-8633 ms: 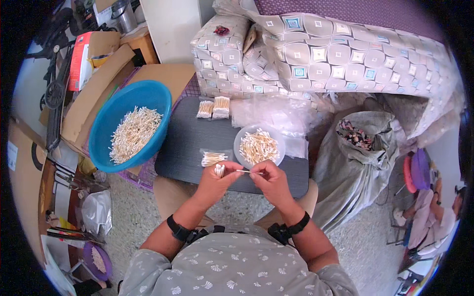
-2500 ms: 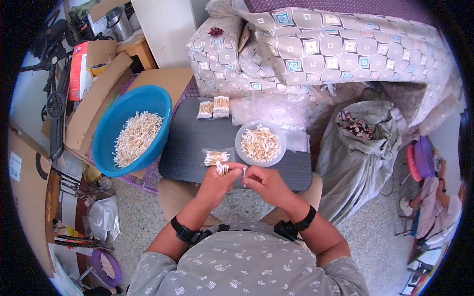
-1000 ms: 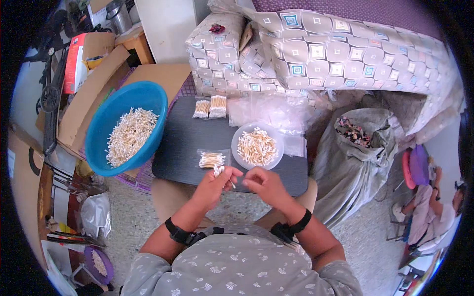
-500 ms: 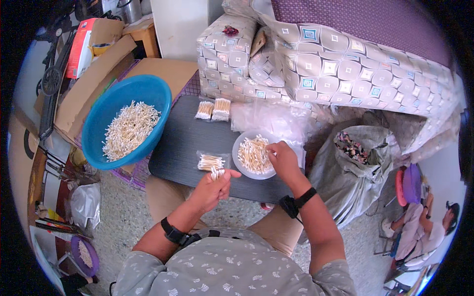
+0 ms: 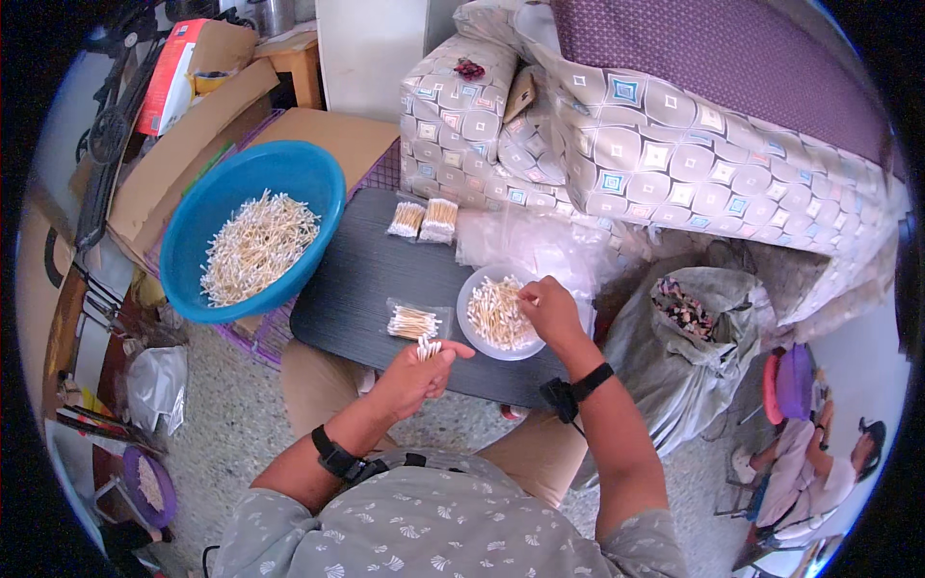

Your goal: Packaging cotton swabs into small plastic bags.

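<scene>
A small bundle of cotton swabs (image 5: 427,348) sticks up out of my left hand (image 5: 414,379), which is closed round it near the table's front edge. My right hand (image 5: 553,313) reaches over the right rim of a white bowl (image 5: 466,319), its fingertips pinched at the loose swabs (image 5: 497,310) inside. Whether a swab is between those fingertips is too small to tell. Just beyond my left hand lies a clear bag of swabs (image 5: 414,322). Two more filled bags (image 5: 424,220) rest side by side at the back of the dark table (image 5: 347,279).
A large blue basin (image 5: 332,183) heaped with swabs stands left of the table. Clear plastic bags (image 5: 525,236) lie behind the bowl. A big grey sack (image 5: 665,385) slumps at the right, below a patterned sofa (image 5: 655,144). Another person (image 5: 809,472) sits far right.
The whole view has shifted slightly. Both hands keep nearly the same places, the left round its swabs and the right at the bowl.
</scene>
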Demonstrator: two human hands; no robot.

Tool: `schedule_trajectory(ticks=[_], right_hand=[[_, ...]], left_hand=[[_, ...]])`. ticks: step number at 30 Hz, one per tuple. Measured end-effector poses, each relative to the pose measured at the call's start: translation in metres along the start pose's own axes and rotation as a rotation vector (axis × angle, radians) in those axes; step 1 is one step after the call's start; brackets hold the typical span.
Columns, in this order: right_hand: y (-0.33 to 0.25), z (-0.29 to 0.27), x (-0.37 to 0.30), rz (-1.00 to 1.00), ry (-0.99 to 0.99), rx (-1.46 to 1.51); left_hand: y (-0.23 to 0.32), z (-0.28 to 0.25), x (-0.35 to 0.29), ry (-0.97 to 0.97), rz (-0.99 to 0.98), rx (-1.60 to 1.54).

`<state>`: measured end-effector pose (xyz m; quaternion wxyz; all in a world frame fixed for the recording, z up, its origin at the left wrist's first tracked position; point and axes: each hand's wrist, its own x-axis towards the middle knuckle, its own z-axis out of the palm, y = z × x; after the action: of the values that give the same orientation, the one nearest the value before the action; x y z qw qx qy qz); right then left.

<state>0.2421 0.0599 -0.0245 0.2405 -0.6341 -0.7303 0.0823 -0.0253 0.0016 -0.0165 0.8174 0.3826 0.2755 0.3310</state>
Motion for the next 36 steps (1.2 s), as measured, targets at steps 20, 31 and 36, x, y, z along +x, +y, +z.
schedule_trajectory(ticks=[20,31,36], right_hand=[[-0.097,-0.022,-0.063,0.206,-0.307,0.866],[-0.109,-0.029,-0.086,0.329,-0.431,1.000],[-0.102,-0.017,-0.091,0.273,-0.353,1.015]], left_hand=[[0.012,0.016,0.011,0.144,0.073,0.208],[0.008,0.012,0.002,0.177,0.127,0.155],[0.013,0.017,-0.001,0.142,0.074,0.201]])
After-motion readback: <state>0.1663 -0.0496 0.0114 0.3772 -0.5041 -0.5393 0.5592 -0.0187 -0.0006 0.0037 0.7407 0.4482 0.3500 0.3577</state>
